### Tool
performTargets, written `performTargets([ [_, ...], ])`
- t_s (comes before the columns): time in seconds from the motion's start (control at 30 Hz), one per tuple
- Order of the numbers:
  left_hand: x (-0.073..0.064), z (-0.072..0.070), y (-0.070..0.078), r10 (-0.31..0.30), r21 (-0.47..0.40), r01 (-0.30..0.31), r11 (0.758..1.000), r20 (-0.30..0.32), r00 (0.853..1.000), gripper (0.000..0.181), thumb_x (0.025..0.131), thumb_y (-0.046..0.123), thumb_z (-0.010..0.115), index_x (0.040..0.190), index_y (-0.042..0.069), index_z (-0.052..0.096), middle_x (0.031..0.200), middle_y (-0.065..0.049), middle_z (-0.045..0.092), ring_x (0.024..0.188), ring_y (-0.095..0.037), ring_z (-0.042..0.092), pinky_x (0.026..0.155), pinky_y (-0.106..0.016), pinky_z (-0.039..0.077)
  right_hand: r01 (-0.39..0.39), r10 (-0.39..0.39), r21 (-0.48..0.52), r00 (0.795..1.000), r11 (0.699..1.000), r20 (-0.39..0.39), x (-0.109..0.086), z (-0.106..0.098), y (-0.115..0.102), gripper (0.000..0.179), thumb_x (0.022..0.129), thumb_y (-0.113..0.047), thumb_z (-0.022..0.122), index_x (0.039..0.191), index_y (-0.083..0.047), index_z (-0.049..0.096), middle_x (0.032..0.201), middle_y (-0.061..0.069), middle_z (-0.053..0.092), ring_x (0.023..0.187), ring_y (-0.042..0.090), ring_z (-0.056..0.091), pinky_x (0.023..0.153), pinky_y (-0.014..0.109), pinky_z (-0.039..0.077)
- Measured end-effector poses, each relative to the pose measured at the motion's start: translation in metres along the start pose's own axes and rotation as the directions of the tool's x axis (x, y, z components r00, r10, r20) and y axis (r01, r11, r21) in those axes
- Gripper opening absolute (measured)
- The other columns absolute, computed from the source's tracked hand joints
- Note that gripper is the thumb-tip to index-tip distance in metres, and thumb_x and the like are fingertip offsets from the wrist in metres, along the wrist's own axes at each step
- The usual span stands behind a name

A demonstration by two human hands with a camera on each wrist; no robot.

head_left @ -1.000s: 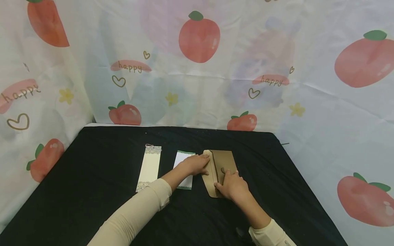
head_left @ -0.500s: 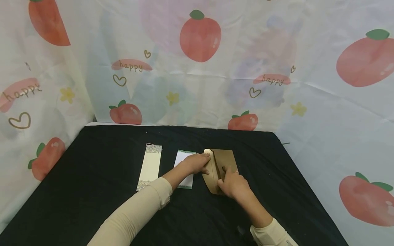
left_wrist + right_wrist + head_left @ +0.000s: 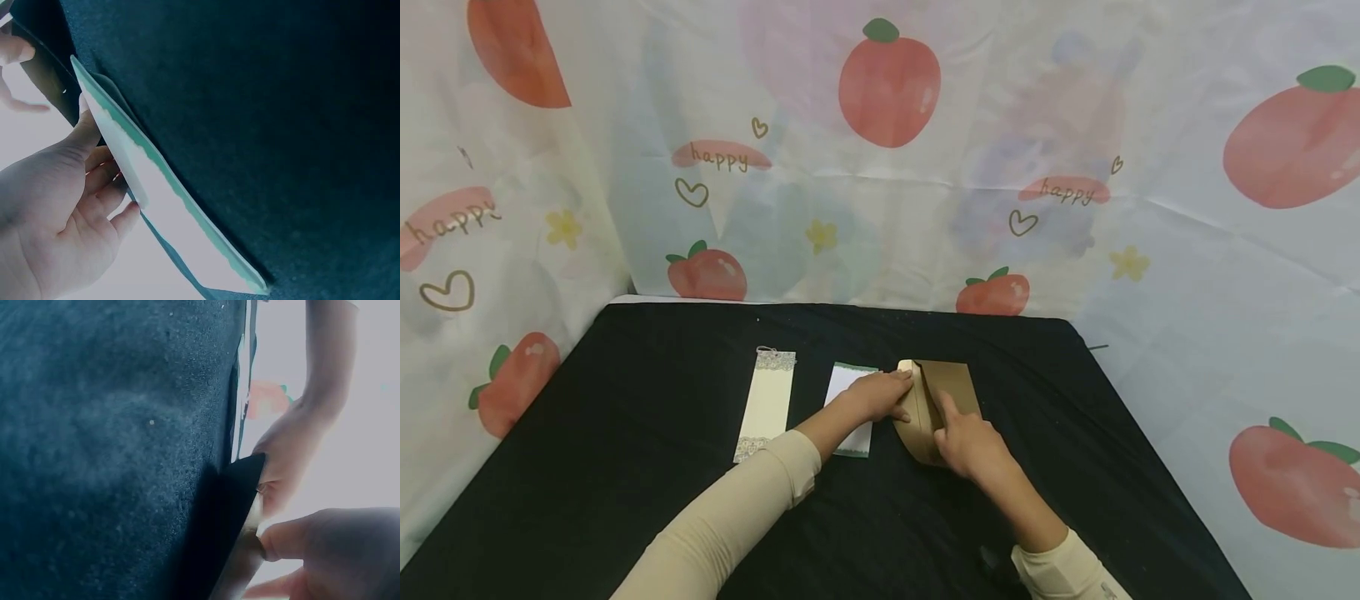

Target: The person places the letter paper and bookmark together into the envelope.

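Observation:
A brown paper envelope lies at the right of the row in the head view, its flap folded out to the left and its mouth gaping. My left hand rests on the flap with its fingers and thumb spread. At the mouth, my right hand pinches the pocket's edge with the thumb, its index finger extended over the front. In the right wrist view the right thumb meets the edge of the envelope. A white card with green borders lies partly under my left forearm.
A long cream card with lace-pattern ends and a string loop lies farther left. The table has a black cloth. A white curtain printed with peaches stands behind it and along both sides.
My right hand has shifted slightly away from me, lifting the pocket's edge so the envelope's mouth gapes wider. Its near end has moved up a little in the head view. My left hand stays put.

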State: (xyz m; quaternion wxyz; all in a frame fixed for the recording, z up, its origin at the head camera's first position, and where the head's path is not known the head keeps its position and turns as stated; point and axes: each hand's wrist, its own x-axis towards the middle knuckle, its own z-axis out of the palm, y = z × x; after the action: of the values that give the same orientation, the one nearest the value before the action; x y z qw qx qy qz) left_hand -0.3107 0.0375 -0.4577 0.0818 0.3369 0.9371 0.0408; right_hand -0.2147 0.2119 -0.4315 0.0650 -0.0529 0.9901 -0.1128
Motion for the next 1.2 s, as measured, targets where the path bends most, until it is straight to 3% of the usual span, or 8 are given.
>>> performTargets([
  [0.1, -0.0012, -0.0007, 0.0001, 0.0, -0.007, 0.0, 1.0, 0.0, 1.0, 0.072, 0.097, 0.044, 0.069, 0.156, 0.009, 0.046, 0.163, -0.006, 0.038, 0.145, -0.025, 0.041, 0.117, -0.038, 0.034, -0.053, 0.054, -0.019, 0.998, 0.998, 0.015, -0.0018, -0.0011, -0.0009, 0.034, 0.097, -0.022, 0.06, 0.113, 0.008, 0.065, 0.091, 0.023, 0.063, 0.074, 0.034, 0.062, 0.063, 0.048, 0.053],
  [0.2, -0.002, -0.0018, 0.0001, 0.002, -0.003, -0.002, 1.0, 0.0, 1.0, 0.072, 0.097, 0.044, 0.069, 0.156, 0.009, 0.046, 0.163, -0.006, 0.038, 0.146, -0.024, 0.041, 0.117, -0.038, 0.034, -0.093, 0.093, -0.027, 0.995, 0.995, 0.032, -0.0036, -0.0033, -0.0013, 0.034, 0.098, -0.028, 0.062, 0.085, 0.002, 0.067, 0.084, 0.017, 0.061, 0.071, 0.03, 0.06, 0.061, 0.046, 0.053],
  [0.53, 0.0002, -0.0003, -0.0029, 0.004, 0.006, -0.004, 1.0, 0.004, 1.0, 0.073, 0.098, 0.044, 0.069, 0.157, 0.01, 0.044, 0.163, -0.006, 0.037, 0.147, -0.022, 0.038, 0.118, -0.037, 0.032, -0.072, 0.075, -0.049, 0.995, 0.996, 0.071, -0.0038, -0.0017, -0.003, 0.034, 0.09, -0.03, 0.071, 0.065, -0.008, 0.062, 0.071, 0.009, 0.056, 0.066, 0.026, 0.055, 0.059, 0.041, 0.049],
  [0.83, 0.0001, 0.0016, -0.0012, 0.002, 0.009, -0.002, 1.0, 0.003, 1.0, 0.071, 0.098, 0.043, 0.069, 0.156, 0.008, 0.046, 0.163, -0.006, 0.039, 0.146, -0.022, 0.04, 0.118, -0.037, 0.032, -0.081, 0.088, -0.073, 0.991, 0.994, 0.099, -0.0047, -0.0018, -0.0041, 0.049, 0.092, -0.049, 0.076, 0.067, -0.008, 0.063, 0.076, 0.012, 0.06, 0.07, 0.027, 0.059, 0.062, 0.043, 0.052],
  [0.9, 0.0002, 0.0021, -0.0011, -0.003, 0.008, 0.003, 1.0, 0.004, 1.0, 0.071, 0.098, 0.043, 0.069, 0.156, 0.008, 0.046, 0.163, -0.006, 0.039, 0.146, -0.021, 0.04, 0.118, -0.037, 0.032, -0.088, 0.096, -0.086, 0.991, 0.992, 0.096, -0.0042, -0.0013, -0.0046, 0.052, 0.091, -0.051, 0.076, 0.07, -0.005, 0.066, 0.086, 0.019, 0.066, 0.08, 0.034, 0.065, 0.066, 0.046, 0.054],
  [0.97, 0.0002, 0.0023, -0.001, -0.007, 0.005, 0.007, 1.0, 0.003, 1.0, 0.071, 0.098, 0.043, 0.07, 0.156, 0.008, 0.046, 0.162, -0.006, 0.039, 0.145, -0.022, 0.041, 0.117, -0.037, 0.033, -0.108, 0.118, -0.105, 0.989, 0.989, 0.093, -0.0034, -0.0007, -0.0049, 0.061, 0.09, -0.054, 0.076, 0.088, 0.007, 0.07, 0.107, 0.034, 0.066, 0.097, 0.044, 0.067, 0.077, 0.051, 0.056],
  [1.07, 0.0002, 0.0022, -0.0005, -0.008, 0.007, 0.008, 1.0, 0.0, 1.0, 0.071, 0.098, 0.043, 0.07, 0.155, 0.009, 0.047, 0.162, -0.006, 0.04, 0.144, -0.023, 0.043, 0.116, -0.037, 0.034, -0.144, 0.155, -0.133, 0.985, 0.981, 0.081, -0.0027, 0.0001, -0.0051, 0.086, 0.09, -0.057, 0.075, 0.124, 0.02, 0.059, 0.136, 0.048, 0.046, 0.119, 0.056, 0.057, 0.092, 0.061, 0.051],
  [1.2, 0.0004, 0.0, 0.0006, -0.006, 0.011, 0.006, 1.0, -0.003, 1.0, 0.07, 0.098, 0.043, 0.07, 0.155, 0.009, 0.048, 0.162, -0.006, 0.04, 0.144, -0.022, 0.043, 0.117, -0.036, 0.034, -0.167, 0.176, -0.117, 0.982, 0.979, 0.069, -0.0011, 0.0039, -0.0036, 0.104, 0.09, -0.063, 0.07, 0.148, 0.017, 0.037, 0.145, 0.049, 0.037, 0.126, 0.061, 0.049, 0.099, 0.066, 0.045],
])
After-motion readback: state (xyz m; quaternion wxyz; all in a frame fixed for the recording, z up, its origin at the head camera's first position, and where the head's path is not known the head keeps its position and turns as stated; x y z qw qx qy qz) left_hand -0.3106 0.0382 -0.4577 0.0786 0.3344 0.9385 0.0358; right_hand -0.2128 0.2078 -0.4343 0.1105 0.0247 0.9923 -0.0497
